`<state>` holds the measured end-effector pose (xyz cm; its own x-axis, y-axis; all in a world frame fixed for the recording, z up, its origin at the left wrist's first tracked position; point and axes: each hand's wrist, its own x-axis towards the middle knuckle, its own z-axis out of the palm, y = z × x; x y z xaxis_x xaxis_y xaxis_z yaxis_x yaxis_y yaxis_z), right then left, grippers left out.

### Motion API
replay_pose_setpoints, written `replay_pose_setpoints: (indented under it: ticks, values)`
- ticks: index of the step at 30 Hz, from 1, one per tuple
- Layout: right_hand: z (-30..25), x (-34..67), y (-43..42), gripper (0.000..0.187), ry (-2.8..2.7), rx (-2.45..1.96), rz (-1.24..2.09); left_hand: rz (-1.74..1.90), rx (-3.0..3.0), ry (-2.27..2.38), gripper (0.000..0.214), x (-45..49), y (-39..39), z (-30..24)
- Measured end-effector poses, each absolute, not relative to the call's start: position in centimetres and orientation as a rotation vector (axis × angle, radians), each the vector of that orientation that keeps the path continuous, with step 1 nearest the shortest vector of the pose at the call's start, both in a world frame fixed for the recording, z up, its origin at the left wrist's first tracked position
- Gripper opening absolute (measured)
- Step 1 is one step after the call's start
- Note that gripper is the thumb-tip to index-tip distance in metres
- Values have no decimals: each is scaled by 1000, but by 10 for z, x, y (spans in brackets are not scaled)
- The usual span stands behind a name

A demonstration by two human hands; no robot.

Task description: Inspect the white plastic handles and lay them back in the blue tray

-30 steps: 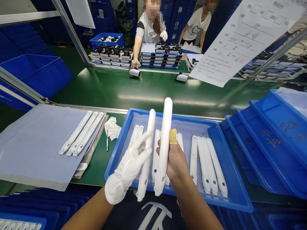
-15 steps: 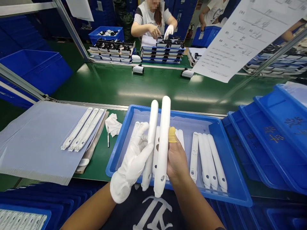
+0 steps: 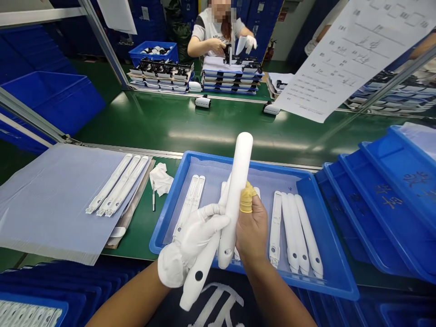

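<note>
My left hand (image 3: 194,236), in a white glove, is closed on a long white plastic casing (image 3: 195,279) that slants down to the left, with a dark round hole near its low end. A second white plastic casing (image 3: 238,177), with a rounded top, stands steeply in my right hand (image 3: 252,227), which wears yellow finger covers (image 3: 245,200). The left fingertips reach to this second casing and the two casings overlap. Below them lies a blue tray (image 3: 340,268) with more white casings (image 3: 293,231) at its right side and slim ones (image 3: 190,200) at its left.
Several white casings (image 3: 119,186) lie on a sheet-covered stack (image 3: 51,195) at left. A pen (image 3: 153,197) and crumpled cloth (image 3: 161,178) sit beside the tray. Blue trays (image 3: 384,200) lean at right. A paper (image 3: 340,63) hangs above; a co-worker (image 3: 218,36) works across the bench.
The casing in my left hand has swung from nearly upright to slanting, its low end moving left and toward me. The right-hand casing tilts more to the right, its top slightly higher.
</note>
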<state>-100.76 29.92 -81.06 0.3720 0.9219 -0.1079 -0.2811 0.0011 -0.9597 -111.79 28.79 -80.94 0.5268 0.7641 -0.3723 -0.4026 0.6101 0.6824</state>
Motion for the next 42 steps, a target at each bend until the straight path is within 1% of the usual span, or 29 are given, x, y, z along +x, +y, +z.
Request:
replay_pose_setpoints:
  ticks: [4, 18, 26, 30, 33, 36, 39, 42]
  values:
    - [-810, -1008, 298, 41, -723, -1233, 1052, 704, 495, 647, 16, -1118, 289, -812]
    - [-813, -1007, 302, 47, -732, -1251, 1113, 700, 433, 698, 20, -1120, 292, -815]
    - [-809, -1006, 300, 44, -659, -1260, 1197, 708, 474, 665, 14, -1120, 293, -816]
    - [-804, -1007, 296, 47, -512, -1220, 1291, 739, 653, 778, 9, -1125, 295, -818]
    - [-802, -1007, 296, 49, -414, -1189, 1338, 757, 813, 876, 13, -1130, 296, -818]
    - [-803, -1007, 297, 52, -382, -1182, 1340, 735, 874, 829, 16, -1132, 295, -818]
    - [-806, -1007, 298, 49, -417, -1167, 1338, 724, 733, 798, 18, -1129, 292, -814]
    - [-808, -1008, 296, 46, -523, -1165, 1294, 708, 623, 779, 24, -1122, 290, -810]
